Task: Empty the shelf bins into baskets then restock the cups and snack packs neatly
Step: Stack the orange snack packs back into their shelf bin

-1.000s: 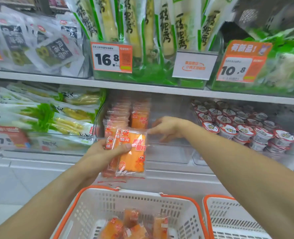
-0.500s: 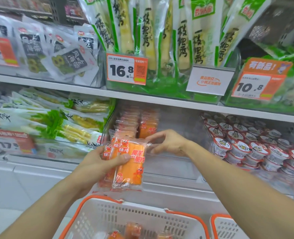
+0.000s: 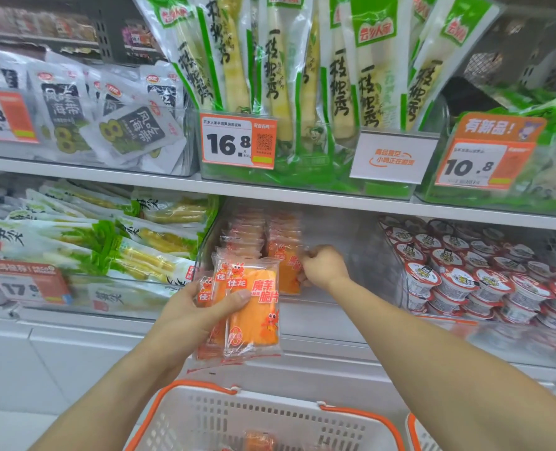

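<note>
Snack packs (image 3: 252,307): orange; several fanned in the left hand (image 3: 185,315), gripped under the thumb, above the basket (image 3: 270,415).
Basket: a few packs left inside.
Right hand (image 3: 324,266): fingers curled, pinching 1 upright pack (image 3: 288,268) at the row's front.
Clear bin (image 3: 351,242): 2 rows restocked; right side bare.
Cups (image 3: 465,275): already in the neighbouring bin.
Progress: restocking partway, apparently.

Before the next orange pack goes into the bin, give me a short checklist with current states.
1. Left hand grips a stack of orange snack packs: ok.
2. Right hand pinches a pack upright in the clear bin: ok.
3. Bare space in that bin to the hand's right: ok.
4. Rows behind stand straight: cannot tell, blurred.
5. Cups in the neighbouring bin, apart from the hand: ok.
6. Basket below holds packs: ok.
</note>
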`<state>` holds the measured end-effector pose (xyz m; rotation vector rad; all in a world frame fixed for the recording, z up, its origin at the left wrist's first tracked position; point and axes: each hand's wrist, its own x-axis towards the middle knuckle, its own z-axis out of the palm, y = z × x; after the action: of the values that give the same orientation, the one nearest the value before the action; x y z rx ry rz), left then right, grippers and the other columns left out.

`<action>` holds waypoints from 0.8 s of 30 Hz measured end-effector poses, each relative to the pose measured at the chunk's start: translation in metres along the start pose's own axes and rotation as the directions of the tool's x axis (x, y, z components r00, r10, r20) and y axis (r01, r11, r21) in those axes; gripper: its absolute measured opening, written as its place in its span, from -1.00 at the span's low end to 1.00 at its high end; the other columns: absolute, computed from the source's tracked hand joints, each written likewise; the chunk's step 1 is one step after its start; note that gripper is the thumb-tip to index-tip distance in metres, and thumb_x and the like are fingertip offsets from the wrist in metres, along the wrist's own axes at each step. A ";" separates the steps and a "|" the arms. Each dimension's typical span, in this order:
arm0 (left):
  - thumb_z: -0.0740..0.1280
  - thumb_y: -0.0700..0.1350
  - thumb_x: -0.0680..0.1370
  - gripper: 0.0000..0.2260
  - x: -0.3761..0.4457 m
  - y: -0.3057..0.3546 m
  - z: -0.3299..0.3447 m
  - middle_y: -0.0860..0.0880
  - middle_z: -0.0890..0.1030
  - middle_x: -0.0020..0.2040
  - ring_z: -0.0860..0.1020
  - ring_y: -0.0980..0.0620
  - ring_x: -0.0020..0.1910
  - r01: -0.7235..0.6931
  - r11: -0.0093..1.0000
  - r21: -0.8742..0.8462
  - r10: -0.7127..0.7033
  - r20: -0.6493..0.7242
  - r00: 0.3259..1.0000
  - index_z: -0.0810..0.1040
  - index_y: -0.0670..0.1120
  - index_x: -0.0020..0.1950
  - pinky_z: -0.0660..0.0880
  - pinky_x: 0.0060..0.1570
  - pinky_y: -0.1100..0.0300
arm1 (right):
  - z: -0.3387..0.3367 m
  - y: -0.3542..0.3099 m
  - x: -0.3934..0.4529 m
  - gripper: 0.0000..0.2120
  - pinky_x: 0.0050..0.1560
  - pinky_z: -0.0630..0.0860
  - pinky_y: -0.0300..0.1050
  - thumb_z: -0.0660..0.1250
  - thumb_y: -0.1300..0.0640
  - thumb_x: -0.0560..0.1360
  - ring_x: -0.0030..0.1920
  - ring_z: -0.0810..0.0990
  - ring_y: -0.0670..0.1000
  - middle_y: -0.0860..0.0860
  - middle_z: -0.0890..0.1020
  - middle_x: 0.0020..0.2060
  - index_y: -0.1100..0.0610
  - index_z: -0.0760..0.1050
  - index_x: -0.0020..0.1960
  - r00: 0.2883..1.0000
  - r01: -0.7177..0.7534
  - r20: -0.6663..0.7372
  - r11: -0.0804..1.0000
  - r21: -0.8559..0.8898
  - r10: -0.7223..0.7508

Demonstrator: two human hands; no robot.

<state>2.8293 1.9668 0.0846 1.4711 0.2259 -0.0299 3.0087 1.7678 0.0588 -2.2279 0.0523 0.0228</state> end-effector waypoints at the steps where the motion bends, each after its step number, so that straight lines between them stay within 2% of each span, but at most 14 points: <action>1: 0.55 -0.02 0.30 -0.47 -0.001 0.001 0.001 -0.08 0.74 -0.03 0.72 -0.08 -0.07 -0.002 1.000 0.001 0.002 0.000 1.000 0.53 -0.08 0.22 0.60 -0.07 0.05 | 0.000 -0.001 0.001 -0.67 -0.41 0.51 -0.31 0.26 -0.04 0.63 -0.36 0.69 -0.02 0.13 0.72 -0.27 0.23 0.57 -0.03 1.000 -0.012 0.005 1.000 0.015 0.012; 4: 0.55 0.00 0.30 -0.46 -0.002 0.001 0.006 -0.06 0.74 -0.04 0.72 -0.07 -0.09 -0.017 1.000 0.009 0.017 -0.008 1.000 0.52 -0.07 0.23 0.60 -0.04 0.03 | 0.000 -0.005 0.000 -0.66 -0.15 0.67 -0.09 0.31 -0.09 0.59 -0.22 0.72 0.06 0.11 0.72 -0.24 0.21 0.56 0.01 0.999 -0.033 0.041 0.998 0.063 0.030; 7: 0.57 0.03 0.27 -0.39 -0.001 0.000 0.009 -0.05 0.74 -0.04 0.72 -0.05 -0.10 -0.016 0.999 0.029 0.017 -0.036 0.999 0.49 -0.07 0.26 0.61 -0.03 0.02 | -0.012 -0.009 -0.010 -0.67 -0.07 0.54 -0.07 0.27 -0.11 0.59 -0.09 0.65 0.15 0.11 0.66 -0.14 0.18 0.51 0.00 0.999 0.029 -0.035 0.987 -0.157 -0.034; 8: 0.57 0.04 0.25 -0.37 0.000 -0.001 0.009 -0.06 0.74 -0.04 0.72 -0.04 -0.11 -0.017 1.000 0.026 0.018 -0.042 0.999 0.47 -0.07 0.26 0.61 -0.07 0.04 | -0.018 -0.011 -0.017 -0.68 -0.04 0.54 -0.05 0.26 -0.10 0.60 -0.05 0.64 0.17 0.12 0.66 -0.10 0.18 0.51 0.05 0.994 0.054 -0.083 0.986 -0.157 -0.068; 10: 0.57 0.06 0.23 -0.34 0.000 -0.001 0.012 -0.06 0.73 -0.03 0.72 -0.02 -0.13 -0.020 1.000 0.022 0.021 -0.050 0.999 0.44 -0.05 0.26 0.59 -0.14 0.11 | -0.033 -0.018 -0.042 -0.67 0.02 0.59 0.00 0.27 -0.12 0.61 -0.04 0.68 0.13 0.10 0.69 -0.05 0.15 0.52 0.12 0.981 0.150 -0.125 0.989 0.017 -0.146; 11: 0.57 0.08 0.22 -0.35 0.000 0.000 0.014 -0.05 0.73 -0.03 0.72 0.00 -0.13 -0.031 0.999 0.019 0.032 -0.043 0.999 0.44 -0.02 0.24 0.58 -0.16 0.13 | -0.040 -0.023 -0.059 -0.68 -0.01 0.62 0.02 0.29 -0.13 0.61 -0.07 0.70 0.09 0.10 0.70 -0.05 0.14 0.53 0.09 0.977 0.208 -0.086 0.966 0.152 -0.197; 12: 0.58 0.10 0.21 -0.38 -0.001 0.001 0.016 -0.04 0.73 -0.02 0.72 0.02 -0.12 -0.051 0.999 0.017 0.052 -0.034 0.998 0.44 0.02 0.19 0.57 -0.17 0.16 | -0.046 -0.027 -0.077 -0.68 -0.06 0.64 -0.01 0.33 -0.12 0.59 -0.07 0.70 0.07 0.12 0.69 -0.02 0.14 0.54 0.10 0.967 0.241 0.011 0.924 0.297 -0.255; 14: 0.63 0.20 0.20 -0.38 -0.002 0.003 0.021 -0.03 0.72 -0.01 0.71 0.03 -0.09 -0.105 0.994 0.027 0.105 -0.015 0.994 0.46 0.06 0.13 0.55 -0.17 0.18 | -0.054 -0.030 -0.111 -0.55 0.00 0.65 -0.02 0.47 -0.10 0.50 0.08 0.69 0.03 0.09 0.66 0.15 0.09 0.48 0.27 0.885 0.153 0.319 0.858 0.490 -0.339; 16: 0.62 0.23 0.16 -0.29 -0.003 0.005 0.029 -0.07 0.72 0.01 0.70 -0.06 -0.02 -0.177 0.984 0.004 0.176 0.025 0.984 0.50 -0.03 0.19 0.59 -0.11 0.05 | -0.055 -0.027 -0.134 -0.42 0.21 0.58 0.09 0.52 0.03 0.46 0.24 0.63 0.06 0.02 0.63 0.25 0.02 0.40 0.41 0.736 0.077 0.565 0.876 0.476 -0.372; 17: 0.60 0.20 0.18 -0.29 -0.003 0.006 0.034 -0.08 0.71 0.04 0.69 -0.10 0.03 -0.212 0.977 -0.021 0.213 0.060 0.975 0.50 -0.05 0.22 0.60 -0.02 -0.03 | -0.054 -0.023 -0.140 -0.44 0.28 0.54 0.16 0.51 0.13 0.47 0.27 0.61 0.11 0.03 0.63 0.26 0.01 0.42 0.41 0.690 0.080 0.609 0.877 0.474 -0.391; 19: 0.58 0.17 0.25 -0.35 -0.004 0.009 0.041 -0.06 0.69 0.11 0.66 -0.06 0.12 -0.294 0.956 -0.019 0.293 0.161 0.942 0.50 -0.02 0.27 0.59 0.12 -0.04 | -0.053 -0.016 -0.143 -0.50 0.33 0.50 0.22 0.49 0.28 0.45 0.26 0.61 0.17 0.10 0.65 0.23 0.01 0.53 0.34 0.694 0.080 0.576 0.841 0.535 -0.432; 21: 0.52 0.30 0.29 -0.33 -0.003 0.013 0.044 0.03 0.66 0.19 0.62 0.06 0.19 -0.393 0.918 0.063 0.368 0.243 0.898 0.48 0.09 0.31 0.56 0.15 0.13 | -0.053 -0.016 -0.145 -0.51 0.28 0.54 0.15 0.51 0.36 0.40 0.21 0.64 0.19 0.15 0.67 0.18 0.04 0.58 0.28 0.740 0.110 0.486 0.796 0.595 -0.465; 23: 0.29 0.55 0.29 -0.28 0.006 0.013 0.040 0.17 0.53 0.31 0.48 0.21 0.32 -0.482 0.830 0.281 0.436 0.212 0.875 0.43 0.24 0.35 0.42 0.29 0.21 | -0.052 -0.013 -0.138 -0.47 0.14 0.62 0.06 0.55 0.41 0.33 0.10 0.70 0.16 0.16 0.71 0.08 0.15 0.57 0.25 0.799 0.207 0.345 0.764 0.611 -0.492; 24: 0.16 0.58 0.33 -0.30 0.013 0.011 0.036 0.19 0.45 0.35 0.39 0.25 0.38 -0.493 0.778 0.391 0.474 0.150 0.867 0.40 0.27 0.37 0.33 0.38 0.18 | -0.050 -0.011 -0.129 -0.43 0.09 0.63 0.04 0.58 0.40 0.29 0.05 0.71 0.14 0.16 0.72 0.04 0.20 0.54 0.26 0.840 0.260 0.251 0.764 0.591 -0.480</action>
<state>2.8488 1.9335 0.0958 1.9212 -0.2208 0.3295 2.8807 1.7383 0.1023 -1.5912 -0.5571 0.2066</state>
